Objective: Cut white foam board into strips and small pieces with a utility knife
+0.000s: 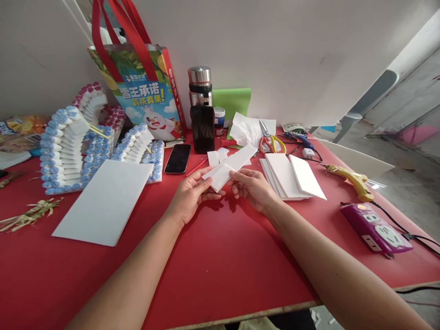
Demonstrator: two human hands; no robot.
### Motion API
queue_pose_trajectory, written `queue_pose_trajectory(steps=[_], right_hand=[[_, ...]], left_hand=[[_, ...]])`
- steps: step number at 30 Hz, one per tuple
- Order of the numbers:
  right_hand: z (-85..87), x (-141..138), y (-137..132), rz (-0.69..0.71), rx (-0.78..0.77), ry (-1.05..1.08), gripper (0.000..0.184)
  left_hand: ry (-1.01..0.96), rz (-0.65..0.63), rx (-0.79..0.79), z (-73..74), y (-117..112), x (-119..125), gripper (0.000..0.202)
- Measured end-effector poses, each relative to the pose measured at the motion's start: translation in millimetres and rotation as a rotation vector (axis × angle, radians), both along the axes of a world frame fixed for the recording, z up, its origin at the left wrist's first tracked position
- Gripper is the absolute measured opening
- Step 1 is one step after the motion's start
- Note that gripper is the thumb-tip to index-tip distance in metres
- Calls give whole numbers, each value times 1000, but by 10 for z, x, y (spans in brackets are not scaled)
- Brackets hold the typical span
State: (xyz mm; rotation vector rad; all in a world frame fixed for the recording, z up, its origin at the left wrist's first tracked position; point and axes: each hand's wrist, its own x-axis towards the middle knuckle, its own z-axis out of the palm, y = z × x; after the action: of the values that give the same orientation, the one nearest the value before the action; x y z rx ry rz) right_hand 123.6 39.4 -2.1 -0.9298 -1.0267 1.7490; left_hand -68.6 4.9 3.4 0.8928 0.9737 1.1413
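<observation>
Foam strip — one, held by left hand, right hand fingers, two hands.

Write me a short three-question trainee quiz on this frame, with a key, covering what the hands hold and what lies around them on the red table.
1. True or false: both hands grip the same white foam strip.
2. Which lies nearest the right hand? A) the stack of white foam boards B) the large white sheet C) the purple power strip
3. What lies flat just left of the red pencil?

Key
1. True: the left hand holds its near end from the left, the right hand from the right, above the red table.
2. A.
3. A black phone, screen dark.
</observation>
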Motion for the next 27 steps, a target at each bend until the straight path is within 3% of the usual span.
queue_pose_trajectory(steps=[18, 27], right_hand=[[-10, -14, 29, -49, -101, 0, 32], [-26, 4, 26, -49, -86, -3, 32]], left_hand=[[33, -20, 60, -55, 4, -16, 56], [9, -26, 17, -4, -9, -5, 57]])
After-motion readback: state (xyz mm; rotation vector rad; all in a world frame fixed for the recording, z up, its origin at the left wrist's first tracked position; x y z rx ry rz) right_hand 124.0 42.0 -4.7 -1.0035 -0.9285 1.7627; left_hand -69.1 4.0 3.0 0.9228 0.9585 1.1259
